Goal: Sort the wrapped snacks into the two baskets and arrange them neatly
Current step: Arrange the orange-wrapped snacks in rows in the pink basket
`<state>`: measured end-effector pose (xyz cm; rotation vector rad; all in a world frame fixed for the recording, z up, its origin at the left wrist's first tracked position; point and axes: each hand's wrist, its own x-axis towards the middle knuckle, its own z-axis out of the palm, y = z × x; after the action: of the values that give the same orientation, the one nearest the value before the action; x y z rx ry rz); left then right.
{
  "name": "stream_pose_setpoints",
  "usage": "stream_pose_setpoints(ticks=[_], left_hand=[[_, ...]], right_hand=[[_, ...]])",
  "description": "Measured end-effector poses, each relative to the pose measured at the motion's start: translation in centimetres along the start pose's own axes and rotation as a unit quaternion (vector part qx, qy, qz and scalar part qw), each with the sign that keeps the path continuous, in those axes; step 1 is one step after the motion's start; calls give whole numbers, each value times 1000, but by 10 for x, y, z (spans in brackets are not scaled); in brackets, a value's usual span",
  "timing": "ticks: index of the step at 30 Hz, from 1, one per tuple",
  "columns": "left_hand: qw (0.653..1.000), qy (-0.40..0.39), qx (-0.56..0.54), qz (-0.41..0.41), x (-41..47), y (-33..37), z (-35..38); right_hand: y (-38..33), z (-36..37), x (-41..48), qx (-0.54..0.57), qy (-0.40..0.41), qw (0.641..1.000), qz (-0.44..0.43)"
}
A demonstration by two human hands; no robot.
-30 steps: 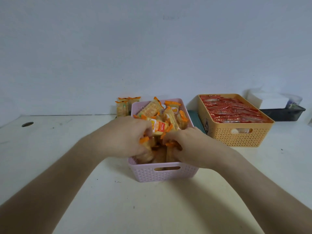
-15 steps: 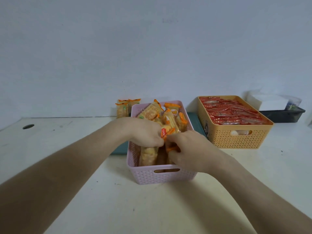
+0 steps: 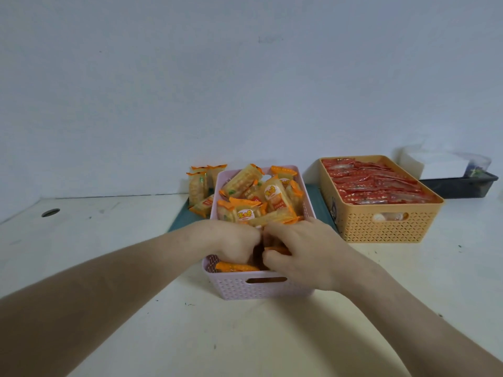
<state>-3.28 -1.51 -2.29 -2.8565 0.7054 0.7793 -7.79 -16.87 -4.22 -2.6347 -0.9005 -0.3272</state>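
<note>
A pink basket [image 3: 236, 288] stands in front of me, heaped with orange-and-yellow wrapped snacks [image 3: 254, 197]. Both my hands reach into its near end. My left hand [image 3: 234, 242] is curled down among the packets and my right hand [image 3: 302, 250] curls round an orange-edged packet [image 3: 276, 250] beside it. What the left fingers hold is hidden. To the right, an orange basket [image 3: 381, 227] holds red wrapped snacks [image 3: 375, 183] laid in tidy rows. A few more yellow packets [image 3: 200, 186] lie outside, behind the pink basket's left corner.
The baskets sit on a white table [image 3: 245, 336], partly on a teal mat [image 3: 182, 221]. A dark tray [image 3: 462, 186] with a white box stands at the back right. A round hole [image 3: 50, 212] is in the table at far left. A wall rises close behind.
Both hands have sunk lower into the near end of the pink basket and moved closer together. More of the heaped packets behind them now shows.
</note>
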Motion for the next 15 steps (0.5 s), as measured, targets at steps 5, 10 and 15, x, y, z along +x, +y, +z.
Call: stream_pose_setpoints(ticks=[5, 10, 15], left_hand=[[992, 103, -67, 12, 4, -3, 2], [982, 188, -11, 14, -6, -6, -7], [954, 278, -111, 2, -36, -22, -5]], right_hand=[[2, 0, 0, 9, 8, 1000, 0], [1, -5, -2, 16, -10, 1000, 0], [1, -7, -1, 4, -38, 999, 8]])
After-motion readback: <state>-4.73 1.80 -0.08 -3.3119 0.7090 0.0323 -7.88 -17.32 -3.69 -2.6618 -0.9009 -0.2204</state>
